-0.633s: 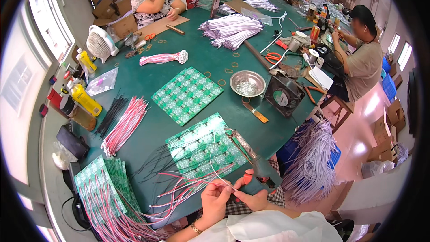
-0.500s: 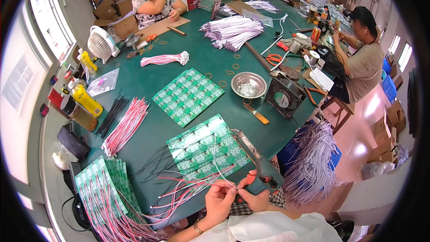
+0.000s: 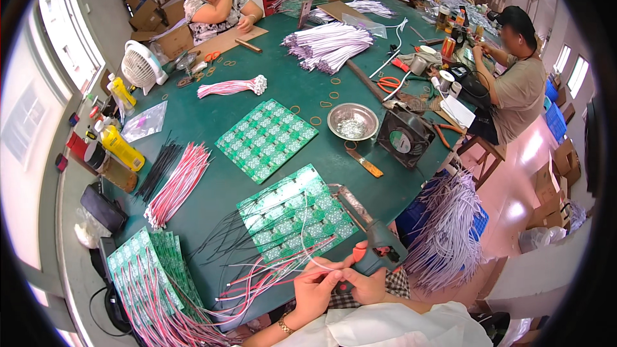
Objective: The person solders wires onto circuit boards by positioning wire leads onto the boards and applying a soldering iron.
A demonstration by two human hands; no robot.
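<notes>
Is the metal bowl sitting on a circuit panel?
No, the metal bowl stands on the green tabletop, to the right of the farther circuit panel.

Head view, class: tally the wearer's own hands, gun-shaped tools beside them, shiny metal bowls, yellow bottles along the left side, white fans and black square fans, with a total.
Hands (left, right): 2
Gun-shaped tool: 1
Metal bowl: 1
Yellow bottles: 2
White fan: 1
Black square fan: 1
Total: 8

Looks like an electronics workshop, with circuit boards (image 3: pixel 267 139), wire bundles (image 3: pixel 178 183) and pliers (image 3: pixel 441 136) on a green worktop (image 3: pixel 193 112) among several workers (image 3: pixel 520 96).
</notes>
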